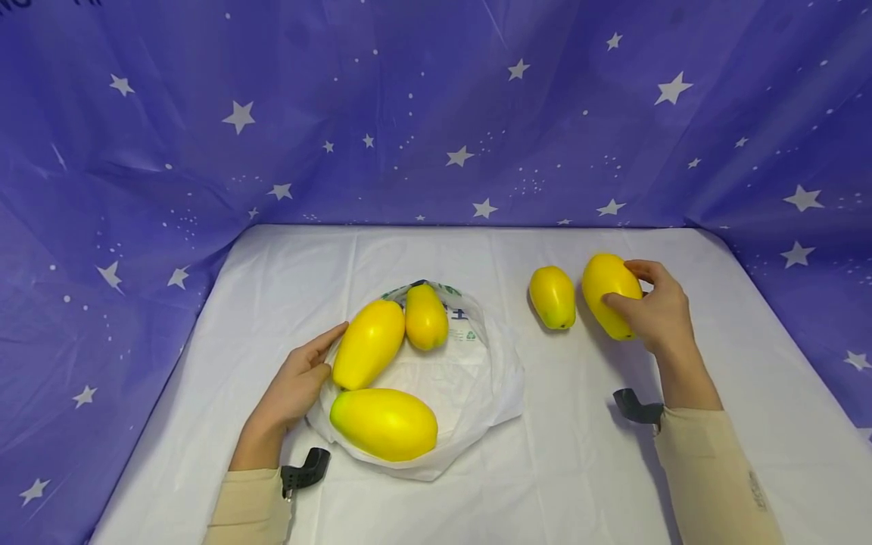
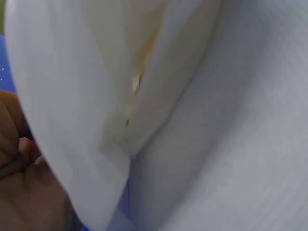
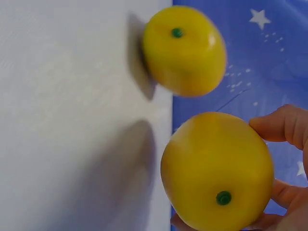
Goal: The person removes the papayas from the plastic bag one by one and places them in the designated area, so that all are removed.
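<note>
My right hand [image 1: 657,306] grips a large yellow papaya [image 1: 608,294] by its right side, thumb on the near side. In the right wrist view this papaya [image 3: 216,168] shows a green stem spot, and its shadow lies apart from it. Just left of it a smaller papaya [image 1: 552,297] lies on the cloth. My left hand [image 1: 296,382] holds the left rim of a white plastic bag [image 1: 500,382], which gapes wide. Inside the bag are two large papayas, one slanting [image 1: 370,344] and one lying crosswise [image 1: 384,424], plus a small one [image 1: 427,318]. The bag [image 2: 72,106] hides part of my left hand in the left wrist view.
A white cloth [image 1: 572,454] covers the table. Behind and at both sides hangs a purple-blue sheet [image 1: 409,98] with white stars. A black wrist mount [image 1: 305,471] sits on the left wrist, and another [image 1: 636,409] on the right.
</note>
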Tool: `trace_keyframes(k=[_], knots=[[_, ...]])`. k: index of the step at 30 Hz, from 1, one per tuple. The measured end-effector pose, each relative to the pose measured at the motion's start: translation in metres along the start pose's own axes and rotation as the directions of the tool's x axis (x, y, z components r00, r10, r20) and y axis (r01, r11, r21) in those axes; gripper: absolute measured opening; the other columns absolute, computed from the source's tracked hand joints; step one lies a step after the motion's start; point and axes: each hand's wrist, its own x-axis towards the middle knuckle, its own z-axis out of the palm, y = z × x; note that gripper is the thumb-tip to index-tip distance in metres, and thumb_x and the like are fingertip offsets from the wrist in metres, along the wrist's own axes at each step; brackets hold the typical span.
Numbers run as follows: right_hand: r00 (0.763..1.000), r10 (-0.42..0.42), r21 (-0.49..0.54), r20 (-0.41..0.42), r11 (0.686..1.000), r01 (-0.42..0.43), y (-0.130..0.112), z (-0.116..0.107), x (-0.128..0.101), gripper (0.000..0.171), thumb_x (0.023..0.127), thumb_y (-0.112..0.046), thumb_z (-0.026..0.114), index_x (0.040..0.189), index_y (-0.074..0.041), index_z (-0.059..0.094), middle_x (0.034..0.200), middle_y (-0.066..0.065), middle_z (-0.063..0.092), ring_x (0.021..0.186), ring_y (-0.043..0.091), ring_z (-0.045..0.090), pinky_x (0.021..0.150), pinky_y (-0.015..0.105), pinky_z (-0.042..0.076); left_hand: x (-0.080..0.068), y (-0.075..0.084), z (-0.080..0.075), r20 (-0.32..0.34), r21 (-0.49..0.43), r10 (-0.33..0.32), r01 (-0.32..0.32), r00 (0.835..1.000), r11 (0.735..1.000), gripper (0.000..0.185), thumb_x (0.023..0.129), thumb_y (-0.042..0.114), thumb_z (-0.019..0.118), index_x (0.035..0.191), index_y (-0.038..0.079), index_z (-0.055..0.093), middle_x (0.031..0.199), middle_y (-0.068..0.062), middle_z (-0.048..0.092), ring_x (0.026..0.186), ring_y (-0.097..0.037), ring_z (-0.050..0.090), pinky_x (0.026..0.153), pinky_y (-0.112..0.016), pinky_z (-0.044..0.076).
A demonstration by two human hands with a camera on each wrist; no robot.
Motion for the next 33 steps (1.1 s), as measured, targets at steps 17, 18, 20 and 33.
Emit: trace_keyframes(k=[17,18,20,33], knots=[[0.999,0.029,0.017,0.018,0.999,-0.029,0.019,0.004,0.014,0.079,0.082,-0.019,0.075,0.149,-0.010,0.035,0.155,0.015,0.029,0.124,0.041,0.042,0.097,0.057,0.044,0.001,0.002,-0.002,0.001,0.021,-0.002,0.002,1.000,1.000,0.066,0.091,-0.010,0.035,0.152,0.015,0.035,0.154,0.002,0.033,0.142,-0.014,0.024,0.113,-0.038,0.023],[0.999,0.029,0.019,0.023,0.999,-0.030,0.019,0.004,0.014,0.079,0.083,-0.019,0.076,0.149,-0.010,0.035,0.155,0.015,0.028,0.124,0.041,0.043,0.096,0.057,0.044,0.001,0.002,-0.001,0.002,0.020,-0.003,0.003,1.000,1.000,0.066,0.091,-0.009,0.035,0.152,0.015,0.035,0.154,0.002,0.033,0.142,-0.014,0.024,0.113,-0.038,0.023],[0.999,0.029,0.023,0.032,0.999,-0.030,0.019,0.004,0.013,0.079,0.083,-0.020,0.076,0.149,-0.010,0.035,0.156,0.014,0.026,0.127,0.042,0.042,0.096,0.057,0.045,0.001,0.002,-0.001,0.001,0.019,-0.003,0.003,1.000,1.000,0.066,0.091,-0.009,0.035,0.152,0.015,0.035,0.154,0.002,0.033,0.142,-0.013,0.024,0.113,-0.037,0.023],[0.998,0.034,0.003,0.056,0.999,-0.034,0.016,0.004,0.011,0.080,0.082,-0.024,0.076,0.149,-0.008,0.035,0.157,0.015,0.024,0.128,0.042,0.041,0.094,0.057,0.047,0.002,0.001,0.000,0.004,0.004,-0.006,0.006,1.000,1.000,0.065,0.091,-0.009,0.035,0.153,0.013,0.034,0.154,0.001,0.033,0.141,-0.013,0.025,0.112,-0.033,0.024]])
